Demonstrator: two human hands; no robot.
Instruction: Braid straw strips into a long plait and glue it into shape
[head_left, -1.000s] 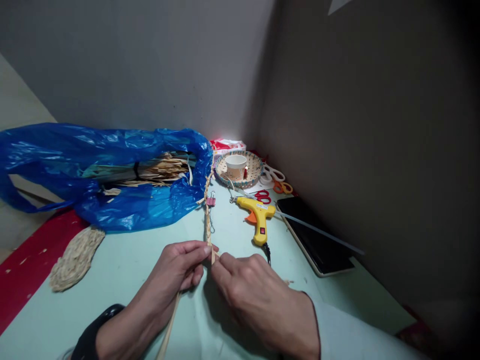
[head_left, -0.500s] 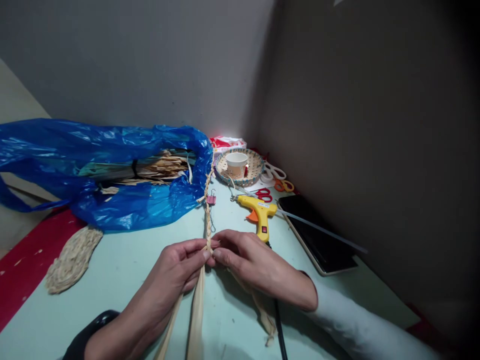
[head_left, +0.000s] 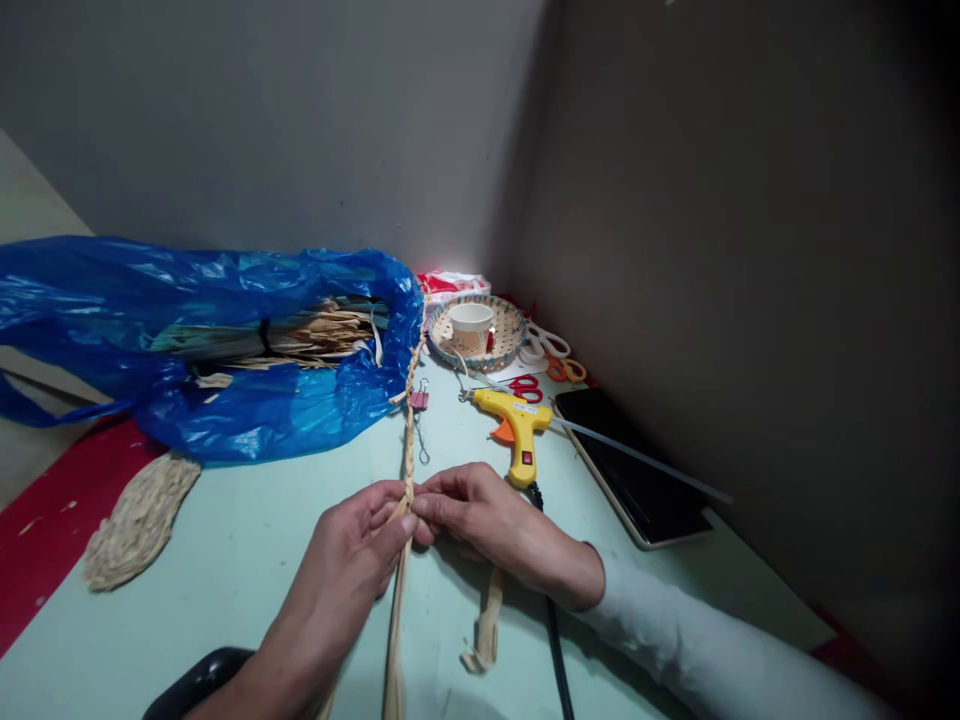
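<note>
A thin braid of pale dried-leaf strips (head_left: 409, 450) runs from the table's far side toward me. At its near end, my left hand (head_left: 360, 535) pinches the strips between thumb and fingers. My right hand (head_left: 480, 520) is closed at the same spot, its thumb and fingertips on the braid's end. One loose strip (head_left: 396, 630) hangs straight down between the hands, and another strip (head_left: 489, 625) dangles below my right hand with a curled tip. A pink binder clip (head_left: 418, 400) sits against the braid farther up. The exact fingertip hold is partly hidden.
A blue plastic bag (head_left: 285, 430) with bundled dried leaves (head_left: 330, 335) lies at left, near a coiled braided piece (head_left: 142, 525). Right of the braid are a yellow glue gun (head_left: 517, 415), red-handled scissors (head_left: 526, 388), a woven basket (head_left: 442, 350) holding a cup (head_left: 471, 320), and a tablet (head_left: 637, 470).
Both hands have shifted slightly left with the braid's end. The strip under my right hand has swung left, and the loose strip between the hands looks narrower.
</note>
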